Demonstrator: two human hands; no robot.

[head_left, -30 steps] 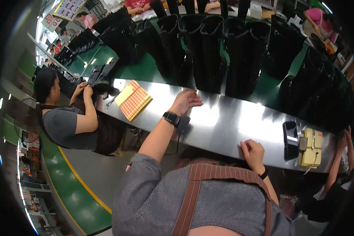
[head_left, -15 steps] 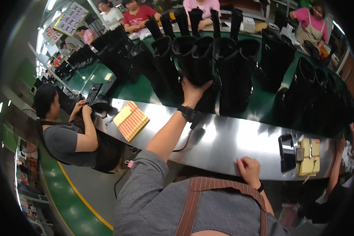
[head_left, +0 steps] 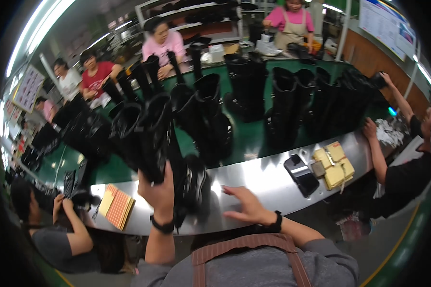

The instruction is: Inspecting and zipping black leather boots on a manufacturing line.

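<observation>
My left hand (head_left: 159, 193) is wrapped around a pair of tall black boots (head_left: 146, 131), low on their shafts. The boots are tilted over the near side of the metal edge (head_left: 273, 182), with their open tops pointing up and away. One boot's foot (head_left: 195, 179) hangs toward my right hand. My right hand (head_left: 248, 204) is empty, thumb and fingers spread, just right of the boots and above the metal surface. More tall black boots (head_left: 203, 117) stand upright on the green conveyor (head_left: 254, 136) behind.
On the metal ledge lie an orange-patterned yellow pad (head_left: 117, 206) at left, a black phone (head_left: 301, 175) and tied yellow card bundles (head_left: 334, 165) at right. Co-workers sit close on both sides; a person's arm (head_left: 377, 148) reaches in from the right. Others work across the conveyor.
The boots in my left hand have come off the conveyor toward me. My right hand has opened and moved closer to them. The view has swung to the right.
</observation>
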